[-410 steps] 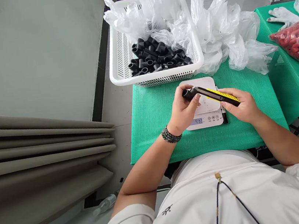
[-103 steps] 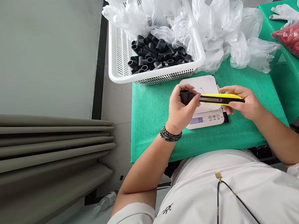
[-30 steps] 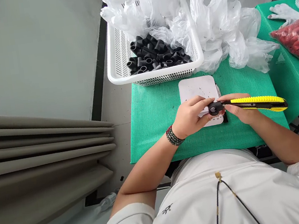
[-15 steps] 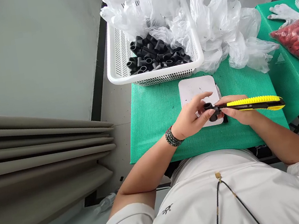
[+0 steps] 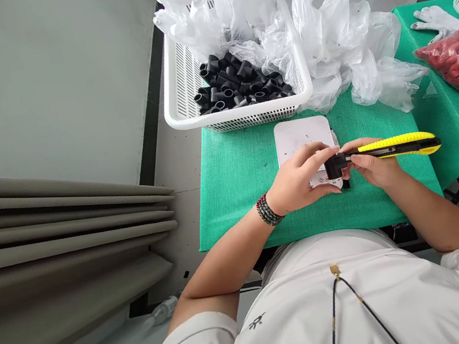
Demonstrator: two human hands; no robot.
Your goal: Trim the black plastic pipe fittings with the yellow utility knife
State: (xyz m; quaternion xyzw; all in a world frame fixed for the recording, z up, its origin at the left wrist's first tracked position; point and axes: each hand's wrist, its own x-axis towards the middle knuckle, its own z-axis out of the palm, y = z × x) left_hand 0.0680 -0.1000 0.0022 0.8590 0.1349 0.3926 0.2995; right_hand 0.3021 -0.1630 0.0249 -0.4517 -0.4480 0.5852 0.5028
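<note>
Green-matted table (image 5: 234, 205): left hand (image 5: 294, 177) pinches a black pipe fitting (image 5: 335, 167) above the scale (image 5: 304, 138), mid-table; right hand (image 5: 376, 165) grips a yellow cutter (image 5: 396, 143) against it; more fittings (image 5: 238, 82) remain in the basket (image 5: 239, 119).

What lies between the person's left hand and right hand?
In the head view, a black pipe fitting lies between the left hand and right hand, with the yellow utility knife reaching it.

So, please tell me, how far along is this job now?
Done: small black bits on the white scale suggest some trimming already. In hand: the left hand holds a black pipe fitting, the right hand a yellow knife against it. Left: many fittings lie in the white basket.
</note>
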